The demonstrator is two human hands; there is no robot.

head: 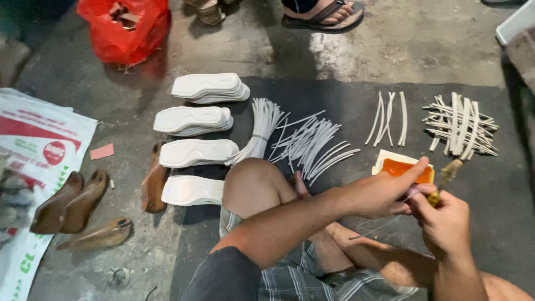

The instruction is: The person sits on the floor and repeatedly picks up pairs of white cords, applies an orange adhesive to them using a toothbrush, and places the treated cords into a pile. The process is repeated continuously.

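Crossed over a bare knee (pixel 253 187), the left hand (pixel 384 195) pinches a thin white strip (pixel 415 193) flat while the right hand (pixel 446 223) is closed around a glue brush (pixel 448 174), bristles toward the orange glue tray (pixel 404 167) at the dark mat's (pixel 334 100) near edge. White soles (pixel 195 153) lie stacked along its left edge, within reach.

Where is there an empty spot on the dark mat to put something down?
Bare mat shows between the loose white strips and the small strip group, and along the top edge. More lies right of the right hand. It is crowded by the stacked white soles, the crisscrossed strip pile, and the orange glue tray under the left hand.
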